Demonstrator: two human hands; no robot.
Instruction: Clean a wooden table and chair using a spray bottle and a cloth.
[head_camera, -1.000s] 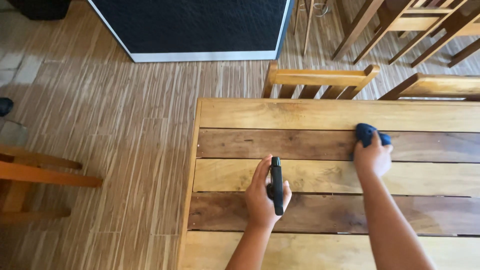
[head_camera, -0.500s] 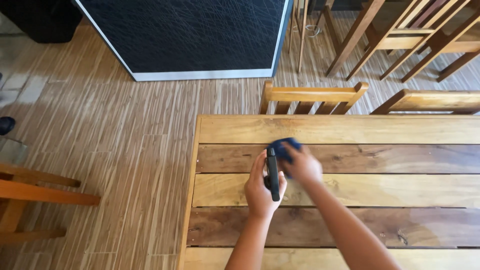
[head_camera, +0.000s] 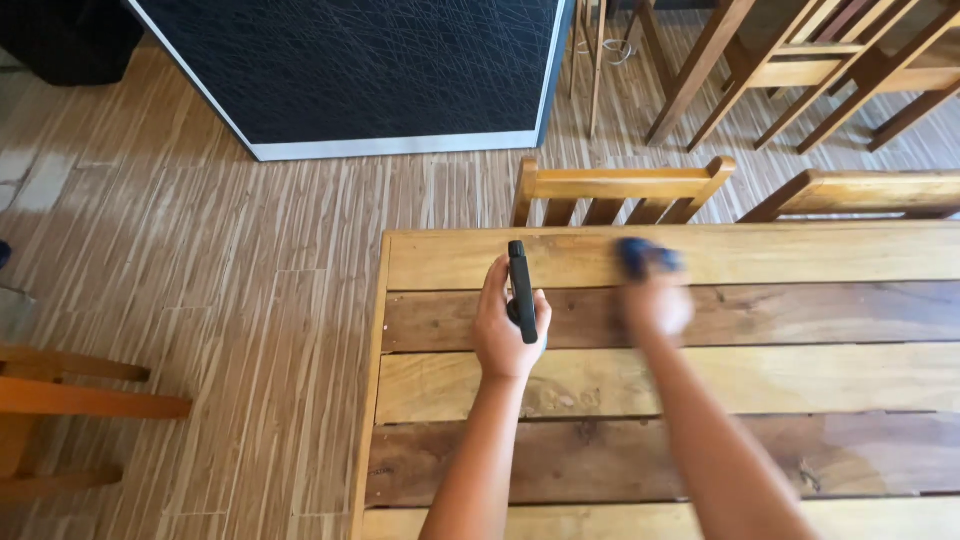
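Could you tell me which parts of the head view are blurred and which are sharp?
In the head view, the right hand and its dark blue cloth are smeared by motion blur; the left hand, the black slim object it holds and the wooden table are sharp.

I see bright, even daylight and soft shadows, a sharp wooden table (head_camera: 760, 380), but my right hand (head_camera: 657, 305) and blue cloth (head_camera: 645, 255) smear with motion blur.

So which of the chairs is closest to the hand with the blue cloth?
The chair tucked in at the table's far edge, right beyond the right hand and its blue cloth. The other chairs are farther right, beyond it, or off left.
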